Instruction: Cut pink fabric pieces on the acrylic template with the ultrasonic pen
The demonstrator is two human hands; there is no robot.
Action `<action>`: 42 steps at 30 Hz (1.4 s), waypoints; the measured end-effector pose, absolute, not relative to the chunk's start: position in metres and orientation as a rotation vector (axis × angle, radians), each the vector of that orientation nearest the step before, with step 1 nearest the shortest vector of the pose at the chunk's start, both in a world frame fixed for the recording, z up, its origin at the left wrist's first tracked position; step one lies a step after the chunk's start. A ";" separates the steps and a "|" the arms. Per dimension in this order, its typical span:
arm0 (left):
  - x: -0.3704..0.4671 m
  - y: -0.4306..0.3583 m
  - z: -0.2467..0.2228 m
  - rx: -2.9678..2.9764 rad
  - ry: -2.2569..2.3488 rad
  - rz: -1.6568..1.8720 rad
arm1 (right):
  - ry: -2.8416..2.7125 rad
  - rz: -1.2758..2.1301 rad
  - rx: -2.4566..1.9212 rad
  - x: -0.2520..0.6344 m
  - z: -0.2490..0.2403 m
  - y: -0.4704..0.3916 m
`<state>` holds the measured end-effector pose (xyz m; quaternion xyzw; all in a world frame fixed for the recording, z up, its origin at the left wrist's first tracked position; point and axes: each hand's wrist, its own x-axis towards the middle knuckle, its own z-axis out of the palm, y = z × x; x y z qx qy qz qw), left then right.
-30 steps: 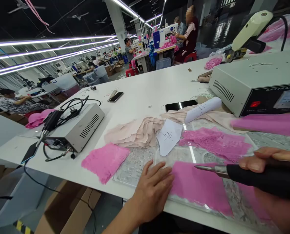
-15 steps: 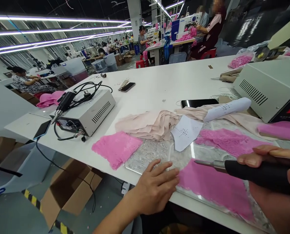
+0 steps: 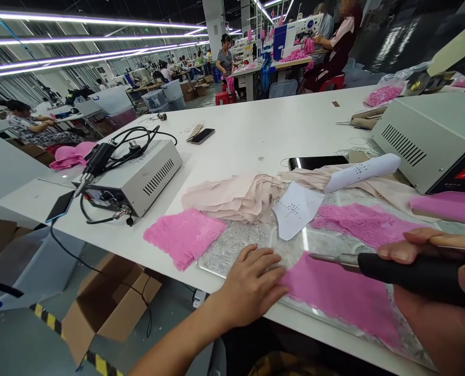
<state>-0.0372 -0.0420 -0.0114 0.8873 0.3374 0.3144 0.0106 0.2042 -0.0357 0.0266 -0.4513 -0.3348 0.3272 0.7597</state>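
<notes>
My right hand [image 3: 420,282] grips a black handpiece [image 3: 408,274] with a tapered metal tip that points left. The tip is at the upper left corner of a pink fabric piece [image 3: 345,297]; whether it touches, I cannot tell. A thin tan stick [image 3: 457,244] also runs along my right fingers. My left hand [image 3: 253,284] rests palm down at the left edge of that fabric, fingers apart and slightly bent. Beneath lies a clear, textured sheet [image 3: 251,243]. A pink lace piece [image 3: 183,237], another pink lace piece [image 3: 361,222] and a white dotted paper pattern [image 3: 297,209] lie around.
A grey control box [image 3: 138,175] with a cabled handpiece stands left; a larger one [image 3: 431,141] stands right. Beige cloth [image 3: 232,196], a rolled paper [image 3: 363,172] and a black phone [image 3: 316,162] lie beyond the sheet. An open carton [image 3: 110,303] is below the table edge.
My left hand's fingers have drawn in a little and shifted slightly left. The view has moved slightly; the handpiece stays over the same corner of the pink fabric.
</notes>
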 end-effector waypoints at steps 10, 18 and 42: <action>-0.039 -0.041 -0.007 2.820 1.029 0.785 | -0.595 0.788 -1.006 0.194 0.048 -0.031; -0.039 -0.030 0.006 2.924 0.757 0.333 | -0.642 0.769 -0.920 0.199 0.032 -0.028; -0.034 -0.021 0.016 2.894 0.614 0.246 | -0.705 0.792 -0.903 0.198 0.022 -0.025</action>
